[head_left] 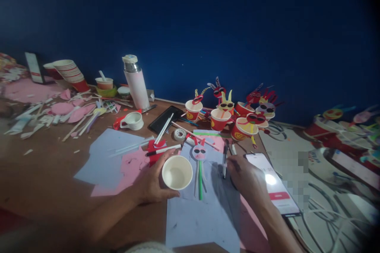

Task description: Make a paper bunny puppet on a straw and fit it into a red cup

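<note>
My left hand (152, 185) wraps round the side of a white paper cup (177, 172), whose open mouth faces up toward me. To the cup's right, a paper puppet (199, 152) with red ears, dark glasses and a stem of green and white strips lies on a bluish-white sheet (204, 221). My right hand (247, 174) rests at the sheet's right side with curled fingers. A black and silver pen (225, 162) lies right beside its fingertips. Something dark shows under that hand, and I cannot make out what the fingers hold.
Behind stand red paper cups (219, 120) with paper puppets in them. A lit phone (273, 184) lies right. Tape (179, 134), a black-capped marker (163, 150), a dark phone (166, 118), a mug (132, 121) and a flask (136, 87) sit behind left. Paper scraps (74, 110) cover the far left.
</note>
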`<state>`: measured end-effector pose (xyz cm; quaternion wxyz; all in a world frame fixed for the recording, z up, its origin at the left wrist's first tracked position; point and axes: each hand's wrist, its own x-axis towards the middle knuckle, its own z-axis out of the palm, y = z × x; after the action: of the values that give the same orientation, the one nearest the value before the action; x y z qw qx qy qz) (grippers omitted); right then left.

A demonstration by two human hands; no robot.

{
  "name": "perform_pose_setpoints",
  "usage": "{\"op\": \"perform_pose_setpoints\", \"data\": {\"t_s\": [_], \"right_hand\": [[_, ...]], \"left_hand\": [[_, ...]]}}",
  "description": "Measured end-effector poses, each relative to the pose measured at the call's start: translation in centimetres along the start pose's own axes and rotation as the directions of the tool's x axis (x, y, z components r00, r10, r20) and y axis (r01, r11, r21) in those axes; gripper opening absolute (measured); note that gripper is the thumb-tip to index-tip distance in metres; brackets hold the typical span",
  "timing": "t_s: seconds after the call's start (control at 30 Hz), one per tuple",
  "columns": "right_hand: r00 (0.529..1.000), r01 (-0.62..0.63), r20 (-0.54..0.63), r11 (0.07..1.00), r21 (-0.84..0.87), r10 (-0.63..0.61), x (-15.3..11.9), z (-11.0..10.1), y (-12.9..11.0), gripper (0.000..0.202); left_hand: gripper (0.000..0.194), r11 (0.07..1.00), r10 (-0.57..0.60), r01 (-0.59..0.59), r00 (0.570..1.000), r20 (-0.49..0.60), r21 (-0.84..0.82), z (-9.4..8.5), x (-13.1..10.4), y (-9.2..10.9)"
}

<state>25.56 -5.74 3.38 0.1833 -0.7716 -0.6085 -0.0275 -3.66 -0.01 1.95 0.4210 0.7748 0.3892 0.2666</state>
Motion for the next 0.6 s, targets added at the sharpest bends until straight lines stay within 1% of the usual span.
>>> {"op": "perform_pose_setpoints", "data": {"t_s": [0.1,0.23,0.3,0.4,0.5,0.57,0.6], "right_hand": [[0.995,0.102,0.012,0.990,0.095,-0.104,-0.5,0.4,-0.5,0.019],[0.978,0.192,0.045,0.966,0.174,-0.202,-1.0,0.8,-1.6,0.020],[0.970,0.226,0.047,0.954,0.200,-0.239,-1.3,0.9,-2.1,0.020],[0.959,0.253,0.064,0.938,0.239,-0.275,-1.5,1.2,-2.5,0.019],[0.954,0.258,0.078,0.929,0.265,-0.288,-1.5,1.3,-2.6,0.019],[0.953,0.260,0.078,0.924,0.279,-0.292,-1.5,1.3,-2.6,0.019],[0.952,0.263,0.080,0.922,0.284,-0.296,-1.6,1.4,-2.6,0.019]], "left_hand": [[0.111,1.000,-0.008,0.008,1.000,0.002,0.012,0.1,0.0,0.0],[0.111,0.999,-0.010,0.010,1.000,0.009,0.047,0.1,0.0,-0.4],[0.114,0.999,0.009,-0.009,1.000,0.022,0.038,0.0,0.0,-0.8],[0.116,0.997,0.072,-0.071,0.996,0.052,-0.030,-0.2,0.0,-1.0],[0.100,0.974,0.183,-0.174,0.982,0.046,-0.148,-0.5,0.0,-0.6],[0.082,0.954,0.239,-0.237,0.971,-0.011,-0.180,-1.0,0.1,0.2],[0.071,0.955,0.244,-0.250,0.968,-0.054,-0.162,-1.5,0.2,0.7]]}}
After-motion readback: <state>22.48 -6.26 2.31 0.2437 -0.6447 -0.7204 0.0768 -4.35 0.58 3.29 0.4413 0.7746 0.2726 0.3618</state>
